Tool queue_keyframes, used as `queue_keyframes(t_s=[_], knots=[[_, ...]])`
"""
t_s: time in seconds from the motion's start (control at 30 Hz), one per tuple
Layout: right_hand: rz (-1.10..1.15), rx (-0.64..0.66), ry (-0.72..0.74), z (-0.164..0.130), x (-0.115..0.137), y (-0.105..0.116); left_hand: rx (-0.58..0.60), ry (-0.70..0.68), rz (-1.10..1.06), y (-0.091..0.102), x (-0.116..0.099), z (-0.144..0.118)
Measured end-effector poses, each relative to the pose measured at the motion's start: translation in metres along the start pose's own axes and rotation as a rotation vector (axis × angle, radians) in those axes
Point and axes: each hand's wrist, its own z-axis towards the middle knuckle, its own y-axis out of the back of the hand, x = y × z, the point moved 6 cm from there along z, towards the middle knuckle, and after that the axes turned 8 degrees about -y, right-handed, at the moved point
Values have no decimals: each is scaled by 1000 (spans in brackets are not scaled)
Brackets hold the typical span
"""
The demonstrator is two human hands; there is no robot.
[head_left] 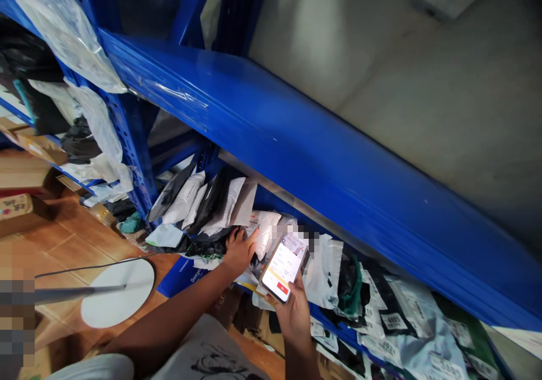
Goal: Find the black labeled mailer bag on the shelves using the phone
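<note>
My right hand (292,310) is closed round a smartphone (284,267), its lit screen facing up towards me. A label picture shows at the top of the screen and a red button near the bottom. My left hand (240,252) reaches in among the parcels on the shelf, its fingers spread. Its fingertips touch a white plastic mailer with a printed label (265,230); black bags lie beside and under them. Left of that hand, several white and black mailers (186,196) stand on edge in a leaning row.
A blue shelf beam (271,126) crosses above my hands. More labelled parcels (393,318) fill the shelf to the right. On the tiled floor at left are a round white stand base (118,292), a blue box (180,276) and a cardboard box (21,213).
</note>
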Motion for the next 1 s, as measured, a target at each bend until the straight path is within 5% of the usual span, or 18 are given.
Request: queue_keyframes(t_s=[0.33,0.73,1.0], knots=[[75,12,-10,7,-4,18,87,-61,229,36,12,8],[77,126,-39,1,-3,51,93,-62,416,30,2,6],[113,194,-73,-2,-22,73,-28,86,411,35,8,13]])
